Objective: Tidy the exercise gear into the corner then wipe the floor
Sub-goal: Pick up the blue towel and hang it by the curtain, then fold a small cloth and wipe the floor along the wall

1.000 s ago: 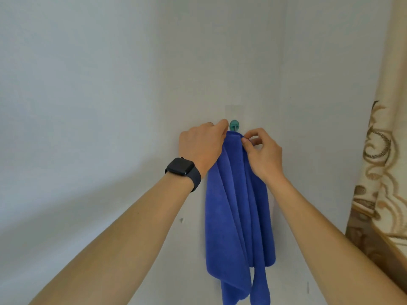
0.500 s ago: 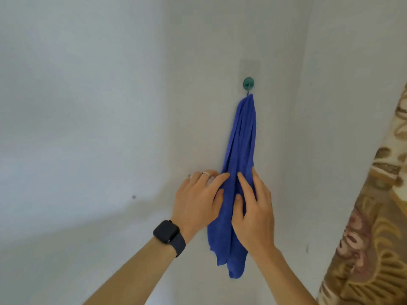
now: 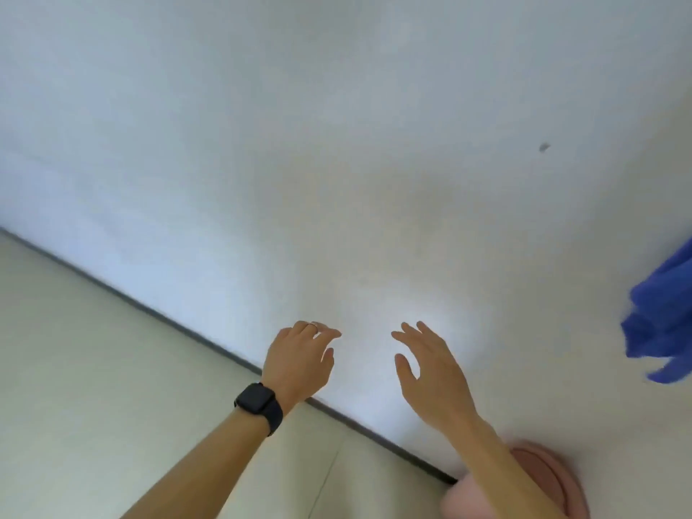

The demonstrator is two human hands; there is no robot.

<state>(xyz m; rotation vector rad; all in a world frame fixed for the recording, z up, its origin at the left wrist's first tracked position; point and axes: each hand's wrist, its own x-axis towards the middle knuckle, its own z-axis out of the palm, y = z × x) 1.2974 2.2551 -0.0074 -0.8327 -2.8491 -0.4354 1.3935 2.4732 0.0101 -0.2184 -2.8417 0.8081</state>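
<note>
Left hand [image 3: 299, 363] and right hand [image 3: 430, 372]: fingers loosely spread, holding nothing. Blue cloth [image 3: 666, 324] hangs against the wall [image 3: 337, 144], well apart.

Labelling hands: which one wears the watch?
The left hand: a black watch sits on its wrist and a ring on one finger. The right hand wears nothing.

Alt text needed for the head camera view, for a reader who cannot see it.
Two open, empty hands, the left hand and the right hand, are held before a white wall just above the pale floor. A blue cloth hangs at the right edge, untouched; a pink object sits by the wall, partly behind the right forearm.
</note>
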